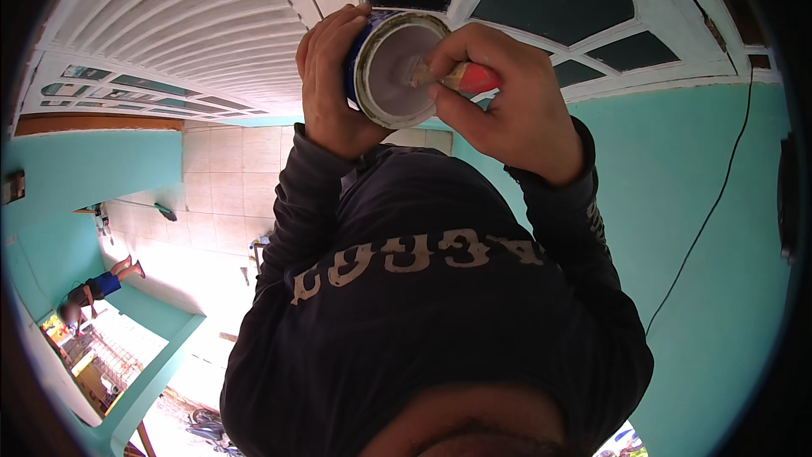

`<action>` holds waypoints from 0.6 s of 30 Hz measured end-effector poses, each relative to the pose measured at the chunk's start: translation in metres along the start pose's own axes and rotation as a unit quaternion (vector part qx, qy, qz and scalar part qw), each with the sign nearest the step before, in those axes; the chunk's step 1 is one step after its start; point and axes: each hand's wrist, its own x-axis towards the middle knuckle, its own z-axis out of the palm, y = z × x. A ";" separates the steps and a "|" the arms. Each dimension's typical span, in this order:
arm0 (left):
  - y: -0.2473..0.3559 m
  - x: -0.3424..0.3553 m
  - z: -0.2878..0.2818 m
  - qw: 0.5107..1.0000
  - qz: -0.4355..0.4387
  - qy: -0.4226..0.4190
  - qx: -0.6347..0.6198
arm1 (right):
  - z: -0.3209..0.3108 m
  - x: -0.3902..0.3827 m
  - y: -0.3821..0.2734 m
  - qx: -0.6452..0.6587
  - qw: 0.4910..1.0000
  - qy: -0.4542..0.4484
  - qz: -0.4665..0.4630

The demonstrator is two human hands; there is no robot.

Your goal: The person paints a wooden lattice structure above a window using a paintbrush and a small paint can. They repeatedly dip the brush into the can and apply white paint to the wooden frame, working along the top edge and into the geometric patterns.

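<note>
My left hand (330,76) is wrapped around the side of an open paint can (351,76), blue on the outside with a smeared rim. Its mouth faces me, and pale, whitish paint coats the inside. Between the thumb and fingers of my right hand (516,97) is a paintbrush (480,78) with a red handle end. The brush's bristle end reaches over the rim into the can's mouth; whether its tip touches paint, I cannot tell.
Above the can stand a white louvred panel (169,25) and a white frame with dark panes (550,0). A black cable (719,195) hangs along the turquoise wall (677,135). Far left, another person (101,288) stands near a green broom (165,211) on the tiled floor (224,173).
</note>
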 end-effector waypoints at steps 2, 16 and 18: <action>0.000 0.002 -0.001 1.000 0.013 0.007 0.024 | 0.002 0.002 0.000 0.011 1.000 0.001 -0.001; -0.013 0.000 -0.008 0.997 0.011 0.041 0.059 | 0.001 0.025 -0.011 -0.038 0.999 -0.034 0.008; -0.014 -0.001 -0.010 0.997 0.006 0.047 0.057 | 0.002 0.029 -0.011 -0.046 0.998 -0.045 0.006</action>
